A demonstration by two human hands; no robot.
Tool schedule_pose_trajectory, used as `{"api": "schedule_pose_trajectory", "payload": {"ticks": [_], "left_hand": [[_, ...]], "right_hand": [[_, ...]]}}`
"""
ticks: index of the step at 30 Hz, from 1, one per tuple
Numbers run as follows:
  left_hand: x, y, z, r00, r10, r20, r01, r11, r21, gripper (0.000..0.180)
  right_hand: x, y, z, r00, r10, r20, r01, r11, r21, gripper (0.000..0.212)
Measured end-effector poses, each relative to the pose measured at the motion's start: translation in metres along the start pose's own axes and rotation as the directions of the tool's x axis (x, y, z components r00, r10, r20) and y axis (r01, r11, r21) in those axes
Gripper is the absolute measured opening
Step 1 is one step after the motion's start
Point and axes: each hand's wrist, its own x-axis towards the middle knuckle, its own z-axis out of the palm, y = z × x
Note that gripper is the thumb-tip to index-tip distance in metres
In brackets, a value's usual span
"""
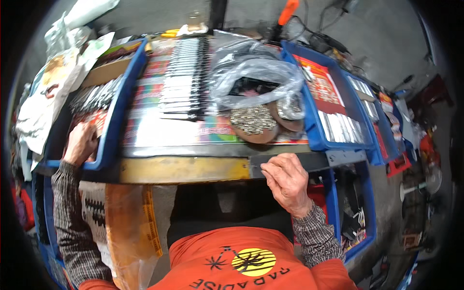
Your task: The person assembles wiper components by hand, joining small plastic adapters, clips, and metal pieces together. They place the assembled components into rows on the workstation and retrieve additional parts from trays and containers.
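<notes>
My left hand (81, 143) is inside the blue bin (131, 77) at the left, its fingers curled down. It is just below a pile of slim silvery pieces (97, 94), and what it holds, if anything, is hidden. My right hand (288, 182) hangs at the table's front edge with fingers and thumb drawn together; nothing plainly shows in them. Beyond it stand round dishes, one holding many small metal pieces (252, 119). A clear plastic bag (256, 72) with dark contents lies behind the dishes. Left of the bag is a long row of slim black-and-silver pieces (183, 79).
Blue bins (314, 118) with red cards and pale packs line the table's right side. More blue bins (333, 208) sit below the tabletop. White plastic wrapping (41, 116) hangs over the far left. An orange-handled tool (288, 12) rises at the back.
</notes>
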Motion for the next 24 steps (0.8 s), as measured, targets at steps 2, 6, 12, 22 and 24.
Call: {"api": "schedule_pose_trajectory", "payload": {"ticks": [2, 6, 12, 22, 24], "left_hand": [[0.003, 0.002, -0.003, 0.995, -0.055, 0.087, 0.060, 0.997, -0.057, 0.008], [-0.004, -0.019, 0.014, 0.998, 0.021, -0.054, -0.025, 0.997, -0.077, 0.014], [0.005, -0.008, 0.005, 0.996, -0.049, -0.069, 0.046, 0.998, -0.043, 0.010], [0.007, 0.012, -0.015, 0.981, -0.139, -0.132, 0.117, 0.980, -0.161, 0.010], [0.007, 0.014, -0.015, 0.978, -0.145, -0.150, 0.113, 0.973, -0.201, 0.010]], "right_hand": [[-0.001, 0.009, -0.015, 1.000, 0.021, -0.014, -0.022, 0.998, -0.056, 0.025], [0.004, 0.030, -0.048, 0.997, 0.028, -0.069, -0.040, 0.983, -0.180, 0.021], [0.013, 0.083, -0.083, 0.980, 0.145, -0.134, -0.181, 0.929, -0.323, 0.010], [0.026, 0.168, -0.090, 0.862, 0.491, 0.130, -0.460, 0.863, -0.208, 0.024], [0.030, 0.175, -0.087, 0.864, 0.478, 0.157, -0.445, 0.872, -0.205, 0.024]]}}
